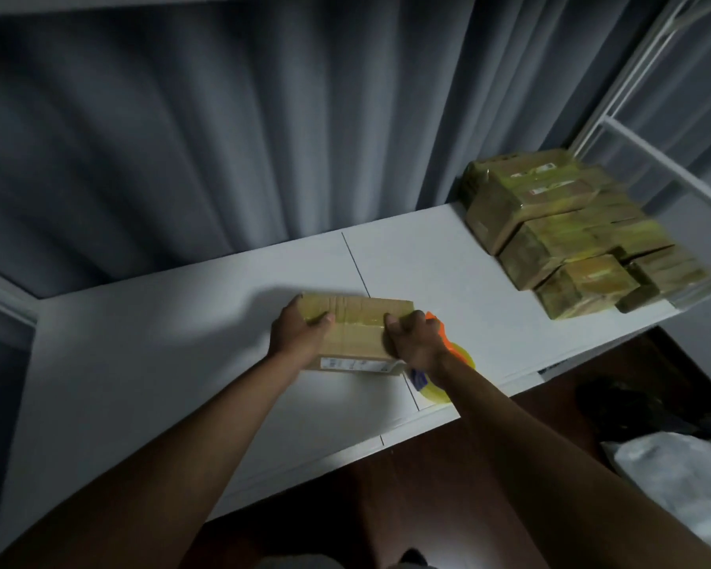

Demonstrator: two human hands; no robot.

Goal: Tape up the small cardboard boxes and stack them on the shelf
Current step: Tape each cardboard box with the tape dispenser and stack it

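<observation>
A small cardboard box (356,334) lies flat on the white counter (148,363), yellowish tape across its top. The left hand (300,332) clasps its left end, thumb on top. The right hand (417,342) pinches the right end while holding an orange tape dispenser (448,355). Taping looks underway; next, probably cut the tape and carry the box to the taped boxes (567,232) stacked on the right.

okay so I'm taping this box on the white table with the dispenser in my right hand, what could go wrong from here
The tape dispenser sits low at the box's right end, mostly hidden under your right hand, so the strip may run crooked. Your left hand grips only the left end, so the box could slide on the white table. The pile of taped boxes steps towards the table edge and might topple.
</observation>
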